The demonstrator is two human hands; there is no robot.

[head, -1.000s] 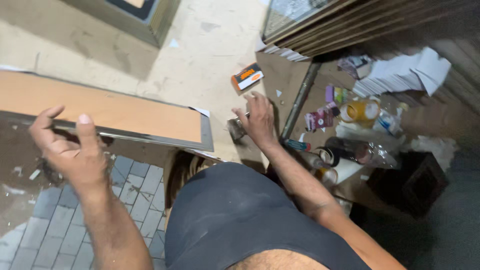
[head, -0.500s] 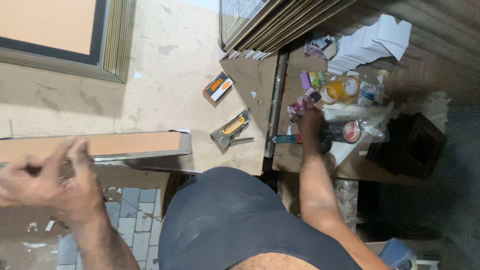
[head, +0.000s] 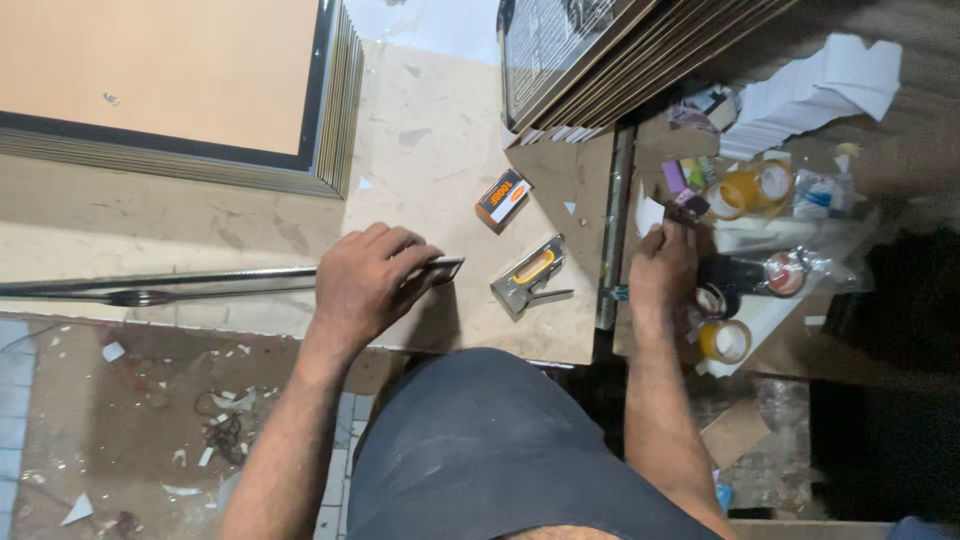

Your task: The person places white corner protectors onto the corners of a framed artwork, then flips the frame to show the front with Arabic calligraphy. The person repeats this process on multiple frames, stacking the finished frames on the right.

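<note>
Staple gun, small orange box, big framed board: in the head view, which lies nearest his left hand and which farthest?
1. Staple gun: just right of the left hand, on the table.
2. Small orange box: up and to the right.
3. Framed board: far corner, up left.

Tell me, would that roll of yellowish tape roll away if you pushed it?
Probably not: the tape roll lies flat on its side, so it would likely slide. It looks light. Stood on edge, its round shape could roll off beside the right hand.

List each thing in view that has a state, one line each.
left hand: closed over the end of the frame strip
frame strip: flat along the table edge
right hand: among the tape rolls, grip unclear
staple gun: on its side, untouched
small box: closed, flat
framed board: lying flat
</note>
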